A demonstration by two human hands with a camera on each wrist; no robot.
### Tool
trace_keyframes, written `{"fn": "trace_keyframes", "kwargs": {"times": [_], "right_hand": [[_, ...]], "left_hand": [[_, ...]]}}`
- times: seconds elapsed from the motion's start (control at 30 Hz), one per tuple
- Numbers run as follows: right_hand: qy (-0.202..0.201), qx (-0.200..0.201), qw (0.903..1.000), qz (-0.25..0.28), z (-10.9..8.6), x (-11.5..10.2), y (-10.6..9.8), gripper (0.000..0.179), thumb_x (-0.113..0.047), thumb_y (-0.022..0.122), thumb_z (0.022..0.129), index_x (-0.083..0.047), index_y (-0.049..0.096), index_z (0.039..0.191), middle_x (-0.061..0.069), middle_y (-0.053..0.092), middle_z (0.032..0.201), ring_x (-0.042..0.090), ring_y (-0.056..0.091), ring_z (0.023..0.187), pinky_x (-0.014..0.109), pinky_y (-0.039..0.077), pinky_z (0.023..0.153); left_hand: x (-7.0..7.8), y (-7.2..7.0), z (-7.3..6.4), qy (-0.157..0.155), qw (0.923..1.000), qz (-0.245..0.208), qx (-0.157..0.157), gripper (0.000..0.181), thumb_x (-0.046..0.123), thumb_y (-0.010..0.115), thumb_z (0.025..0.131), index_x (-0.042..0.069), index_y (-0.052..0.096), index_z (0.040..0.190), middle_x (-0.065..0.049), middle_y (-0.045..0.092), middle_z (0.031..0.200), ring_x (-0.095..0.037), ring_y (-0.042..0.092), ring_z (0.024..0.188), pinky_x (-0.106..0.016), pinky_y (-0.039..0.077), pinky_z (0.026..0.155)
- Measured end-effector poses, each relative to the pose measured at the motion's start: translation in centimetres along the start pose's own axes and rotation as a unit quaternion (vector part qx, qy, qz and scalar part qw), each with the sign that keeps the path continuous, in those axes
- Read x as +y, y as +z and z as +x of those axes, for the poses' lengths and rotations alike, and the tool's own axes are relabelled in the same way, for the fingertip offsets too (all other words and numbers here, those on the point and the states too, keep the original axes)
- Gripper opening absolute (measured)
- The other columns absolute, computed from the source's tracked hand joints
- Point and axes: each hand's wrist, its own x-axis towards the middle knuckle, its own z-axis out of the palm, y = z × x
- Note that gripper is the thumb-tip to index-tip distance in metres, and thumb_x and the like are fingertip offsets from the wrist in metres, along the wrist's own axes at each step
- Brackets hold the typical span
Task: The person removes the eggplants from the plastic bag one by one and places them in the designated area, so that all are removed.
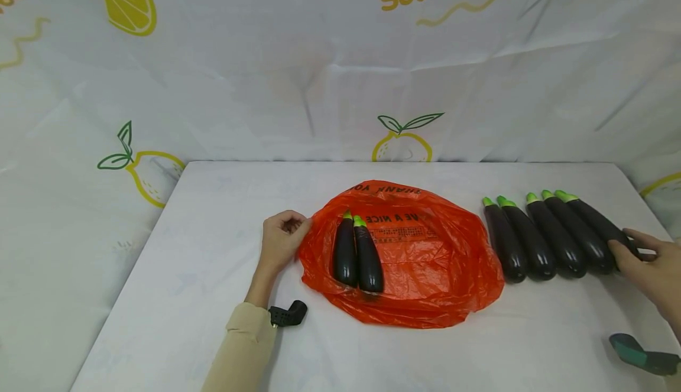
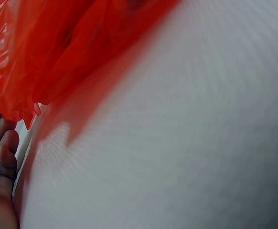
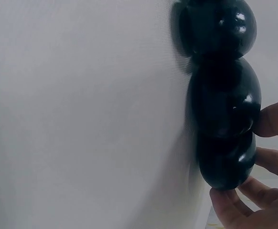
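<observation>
A red plastic bag (image 1: pixel 420 285) lies spread with its mouth open on the white table. My left hand (image 1: pixel 282 238) pinches its left rim; in the left wrist view, curled fingers (image 2: pixel 6 155) meet the hanging red film (image 2: pixel 58 57). Inside the bag, at its left side, two dark eggplants (image 1: pixel 346 256) lie side by side, green stem ends away from me. On the right, my right hand (image 1: pixel 651 268) grips the rounded lower end of the outermost eggplant (image 1: pixel 598 217). The right wrist view shows thumb and fingers around that glossy end (image 3: pixel 227 164).
Several more eggplants (image 1: pixel 555 244) lie in a slanted row between the bag and my right hand, the leftmost close against the bag's right edge. A white cloth with lemon prints (image 1: pixel 255 84) hangs behind the table (image 1: pixel 202 226).
</observation>
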Motion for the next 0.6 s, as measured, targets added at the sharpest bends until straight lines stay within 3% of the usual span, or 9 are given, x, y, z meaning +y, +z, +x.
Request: {"fn": "trace_keyframes", "kwargs": {"times": [0.33, 0.6], "right_hand": [[0.019, 0.003, 0.9998, -0.006, -0.16, -0.41, 0.13, 0.056, -0.018, 0.049, 0.102, 0.018, 0.040, 0.143, 0.051, 0.041, 0.137, 0.068, 0.045, 0.118, 0.003, 0.021, 0.048], [0.004, 0.018, 0.9997, 0.014, -0.24, -0.03, 0.38, 0.056, -0.018, 0.051, 0.100, 0.018, 0.041, 0.142, 0.050, 0.041, 0.135, 0.069, 0.046, 0.115, 0.001, 0.021, 0.049]], "left_hand": [[-0.04, -0.01, -0.04, 0.001, 1.0000, 0.001, -0.001, 0.010, 0.006, 0.072, 0.089, 0.004, 0.073, 0.080, -0.013, 0.064, 0.071, -0.010, 0.048, 0.063, -0.020, 0.041, 0.059], [0.14, 0.02, 0.00, 0.001, 1.0000, -0.005, 0.000, 0.010, 0.006, 0.073, 0.090, 0.004, 0.073, 0.080, -0.013, 0.063, 0.070, -0.011, 0.048, 0.063, -0.019, 0.041, 0.059]]}}
